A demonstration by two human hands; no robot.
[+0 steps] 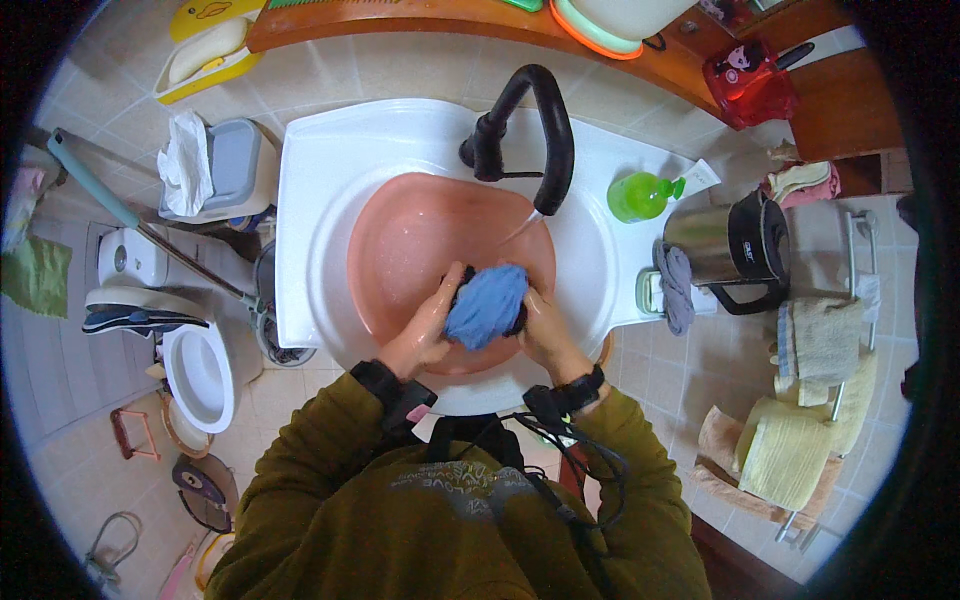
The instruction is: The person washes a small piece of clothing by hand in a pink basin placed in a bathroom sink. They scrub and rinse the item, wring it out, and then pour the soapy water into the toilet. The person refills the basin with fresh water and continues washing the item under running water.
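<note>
Far L, a wht toilet stood w/ its lid up, and a pole w/ pale green grip slanted down past it. Next, a grey-topped container had wht tissue on top. Then the wht sink, w/ a pink basin set in it. L hand, blk strap at the wrist, was closed on the L side of the blue cloth. Cloth lay bunched btwn both hands, over the near part of the basin; dark bits showed at its edges, cdn't tell if same fabric. R hand, also strapped, gripped the cloth's R side, fingers partly hidden. Just beyond, a blk faucet ran a thin stream into the basin. Further R: green pump bottle, grey cloth, steel kettle, then hanging towels
</note>
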